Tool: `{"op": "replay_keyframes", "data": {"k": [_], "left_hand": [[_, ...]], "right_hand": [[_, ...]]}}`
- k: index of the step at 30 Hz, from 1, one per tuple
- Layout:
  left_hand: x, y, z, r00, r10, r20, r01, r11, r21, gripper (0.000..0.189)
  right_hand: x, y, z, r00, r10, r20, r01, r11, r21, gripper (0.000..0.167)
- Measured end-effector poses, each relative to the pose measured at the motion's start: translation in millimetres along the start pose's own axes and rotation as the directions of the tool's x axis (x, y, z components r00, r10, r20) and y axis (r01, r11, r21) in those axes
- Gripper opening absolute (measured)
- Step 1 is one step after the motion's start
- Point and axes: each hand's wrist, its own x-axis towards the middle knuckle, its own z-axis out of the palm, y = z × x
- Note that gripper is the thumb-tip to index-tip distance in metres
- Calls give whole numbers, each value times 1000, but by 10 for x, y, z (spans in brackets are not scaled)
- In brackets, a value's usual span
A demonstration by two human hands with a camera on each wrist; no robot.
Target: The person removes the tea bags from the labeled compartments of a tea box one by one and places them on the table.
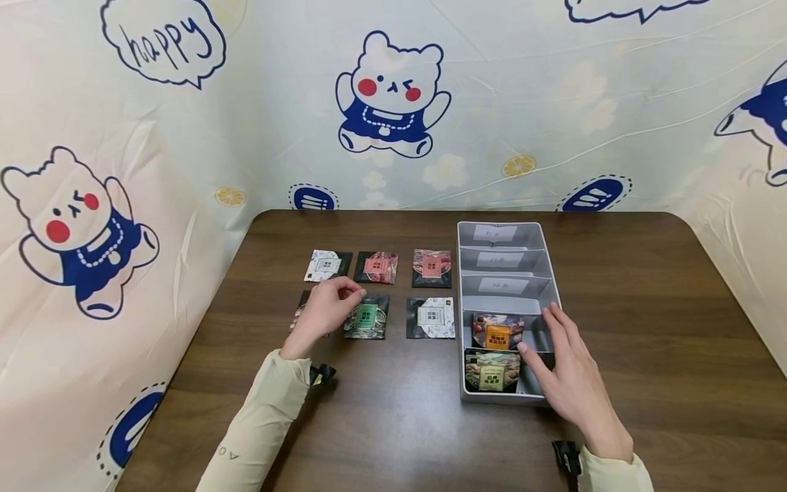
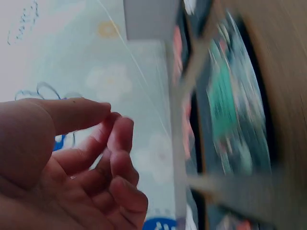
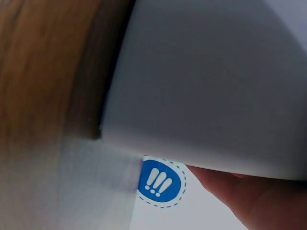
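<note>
My left hand (image 1: 328, 307) hovers over flat sachets, thumb and fingertips drawn together with nothing between them; the left wrist view shows the curled fingers too. Closest to it is a green-labelled sachet (image 1: 367, 316). Another sachet (image 1: 301, 307) lies partly hidden behind the hand. At the right, my right hand (image 1: 578, 376) holds the side of a grey divided box (image 1: 467, 396), its thumb reaching inside and fingers along the right rim. Inside the box stand an orange-labelled sachet (image 1: 496, 335) and a yellow-green one (image 1: 490, 372), each in a front compartment.
Behind the left hand lie a white sachet (image 1: 324, 265) and a red one (image 1: 377, 267). Another red sachet (image 1: 432, 267) and a white one (image 1: 430, 318) lie left of the box. Paper labels (image 1: 501, 260) mark its rear compartments. A printed cloth (image 1: 522, 102) surrounds the wooden table (image 1: 393, 424).
</note>
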Motion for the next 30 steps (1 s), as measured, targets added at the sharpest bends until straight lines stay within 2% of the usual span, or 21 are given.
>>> {"op": "replay_keyframes", "data": {"k": [6, 13, 17, 22, 30], "left_hand": [[-35, 320, 184, 988, 130, 83, -123, 988, -90, 10], [-90, 632, 435, 958, 247, 144, -225, 962, -154, 8], [-118, 798, 563, 941, 302, 150, -275, 945, -178, 9], [-134, 992, 711, 922, 359, 148, -345, 932, -112, 9], [-208, 1267, 888, 891, 413, 189, -426, 904, 31, 11]], "right_hand": [[6, -3, 0, 1000, -1, 0, 1, 1000, 2, 73], [16, -2, -2, 1000, -7, -7, 7, 1000, 10, 73], [16, -4, -5, 1000, -6, -5, 6, 1000, 9, 73], [8, -2, -4, 1000, -1, -1, 1, 1000, 9, 73], [4, 6, 5, 1000, -2, -9, 2, 1000, 12, 72]]}}
